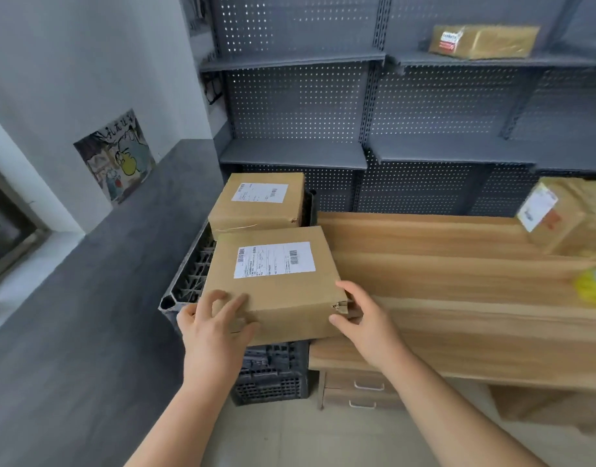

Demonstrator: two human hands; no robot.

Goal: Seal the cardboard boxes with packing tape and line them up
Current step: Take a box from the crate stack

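**Both hands hold a labelled box over the crate**

The left hand [212,321] and right hand [364,315] grip the near corners of a labelled cardboard box [283,288] over a dark plastic crate [273,375]. It sits just in front of a second labelled box [256,205], beside the wooden surface [458,281].

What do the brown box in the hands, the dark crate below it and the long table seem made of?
The brown rectangular box: matte cardboard, by its dull kraft colour and torn corner. The dark grey latticed crate: probably moulded plastic, by its thin ribs and grid holes. The long light-brown table: smooth, striped wood grain; solid wood or laminate, unclear.
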